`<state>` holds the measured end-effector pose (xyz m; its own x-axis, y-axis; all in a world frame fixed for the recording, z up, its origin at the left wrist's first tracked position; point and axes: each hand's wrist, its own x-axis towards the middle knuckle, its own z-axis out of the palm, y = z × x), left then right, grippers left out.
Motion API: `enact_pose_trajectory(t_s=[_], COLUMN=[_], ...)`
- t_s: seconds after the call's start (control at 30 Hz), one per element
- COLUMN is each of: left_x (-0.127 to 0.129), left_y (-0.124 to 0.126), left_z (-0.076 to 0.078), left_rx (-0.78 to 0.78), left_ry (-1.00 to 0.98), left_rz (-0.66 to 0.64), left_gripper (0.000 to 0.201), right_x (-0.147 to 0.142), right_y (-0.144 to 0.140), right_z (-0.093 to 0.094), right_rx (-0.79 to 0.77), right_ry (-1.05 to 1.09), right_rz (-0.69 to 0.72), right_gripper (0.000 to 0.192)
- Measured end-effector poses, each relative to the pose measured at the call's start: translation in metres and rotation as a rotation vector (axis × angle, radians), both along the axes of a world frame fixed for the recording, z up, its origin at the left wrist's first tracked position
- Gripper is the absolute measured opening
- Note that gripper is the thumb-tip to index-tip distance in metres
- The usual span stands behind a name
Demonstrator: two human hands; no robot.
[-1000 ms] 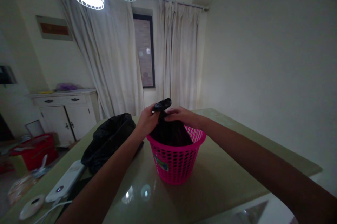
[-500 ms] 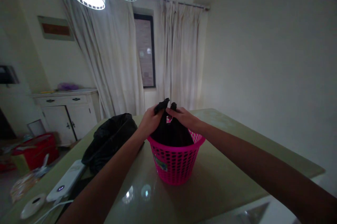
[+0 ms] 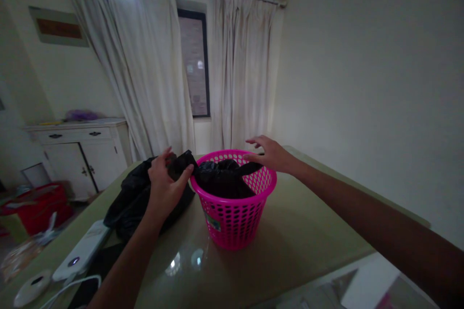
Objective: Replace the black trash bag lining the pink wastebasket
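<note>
My left hand (image 3: 165, 188) pinches the black bag (image 3: 221, 178) at the pink basket's (image 3: 235, 217) nine o'clock rim. My right hand (image 3: 271, 154) grips the bag's other end at three o'clock (spare fingers spread wide). A second bag (image 3: 134, 200) lies on the counter (image 3: 308, 241).
</note>
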<state>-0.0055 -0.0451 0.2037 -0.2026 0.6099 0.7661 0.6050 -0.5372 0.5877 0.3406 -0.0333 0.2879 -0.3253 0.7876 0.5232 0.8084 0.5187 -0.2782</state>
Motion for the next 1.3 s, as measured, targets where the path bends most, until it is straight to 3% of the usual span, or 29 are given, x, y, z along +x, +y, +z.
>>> enact_pose_trajectory(t_s=[0.07, 0.17, 0.23, 0.33, 0.47, 0.57, 0.63, 0.73, 0.83, 0.9, 0.97, 1.07, 1.17, 1.3], left_x=[0.014, 0.038, 0.052, 0.059, 0.054, 0.054, 0.056, 0.054, 0.036, 0.016, -0.006, -0.037, -0.060, -0.076], left_y=[-0.024, -0.053, -0.062, -0.063, -0.058, -0.058, -0.059, -0.061, -0.058, -0.050, -0.038, -0.022, -0.016, -0.018], left_z=[0.007, 0.010, 0.004, -0.006, -0.010, -0.005, -0.004, -0.008, -0.020, -0.029, -0.037, -0.050, -0.065, -0.071], left_rx=[0.213, 0.375, 0.372, 0.394, 0.424, 0.410, 0.393, 0.405, 0.486, 0.467, 0.305, -0.059, -0.300, -0.402], left_ry=[0.109, 0.432, 0.667, 0.735, 0.706, 0.731, 0.738, 0.695, 0.539, 0.360, 0.290, 0.565, 0.829, 0.911], left_rz=[0.084, -0.201, -0.374, -0.410, -0.387, -0.382, -0.387, -0.397, -0.307, -0.147, 0.057, 0.351, 0.457, 0.509], left_gripper=[0.059, 0.021, 0.013, 0.014, 0.020, 0.021, 0.020, 0.022, 0.030, 0.029, 0.022, 0.045, 0.067, 0.059], right_x=[-0.014, -0.043, -0.062, -0.074, -0.047, -0.003, 0.028, 0.066, 0.089, 0.100, 0.113, 0.137, 0.159, 0.167], right_y=[0.003, 0.011, 0.016, 0.021, 0.033, 0.049, 0.055, 0.043, 0.020, 0.009, 0.005, 0.011, 0.019, 0.025], right_z=[0.004, -0.003, -0.010, -0.005, 0.037, 0.074, 0.093, 0.112, 0.116, 0.106, 0.087, 0.041, -0.016, -0.080], right_rx=[-0.040, -0.210, -0.247, -0.155, 0.070, 0.303, 0.429, 0.691, 0.886, 0.846, 0.693, 0.366, 0.086, -0.177], right_ry=[0.065, -0.081, -0.212, -0.194, 0.300, 0.754, 0.921, 0.957, 0.716, 0.466, 0.197, -0.140, -0.307, -0.425], right_rz=[0.143, 0.361, 0.452, 0.463, 0.227, -0.002, -0.129, -0.347, -0.489, -0.504, -0.503, -0.515, -0.560, -0.533], right_gripper=[0.078, 0.084, 0.056, 0.015, 0.020, 0.029, 0.028, 0.018, 0.017, 0.024, 0.032, 0.035, 0.035, 0.036])
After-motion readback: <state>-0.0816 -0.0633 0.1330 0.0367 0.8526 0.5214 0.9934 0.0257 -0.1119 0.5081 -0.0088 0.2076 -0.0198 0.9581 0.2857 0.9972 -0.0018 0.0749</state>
